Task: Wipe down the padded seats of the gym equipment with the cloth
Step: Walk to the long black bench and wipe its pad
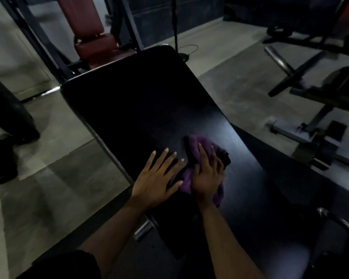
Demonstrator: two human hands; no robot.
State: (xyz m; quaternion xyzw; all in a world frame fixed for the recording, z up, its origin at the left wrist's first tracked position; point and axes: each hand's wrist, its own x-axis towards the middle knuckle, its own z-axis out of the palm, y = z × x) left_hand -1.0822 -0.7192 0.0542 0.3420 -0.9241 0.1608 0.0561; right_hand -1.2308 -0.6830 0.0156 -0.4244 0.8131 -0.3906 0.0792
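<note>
The black padded bench pad (141, 109) runs from the near right to the far left of the frame. The purple cloth (197, 146) lies bunched on the pad's near half. The right hand (208, 174) presses on the cloth, fingers curled into its folds and gripping it. The left hand (155, 178) rests flat on the pad just beside the cloth, fingers spread, holding nothing. A red padded seat (93, 37) stands beyond the bench.
</note>
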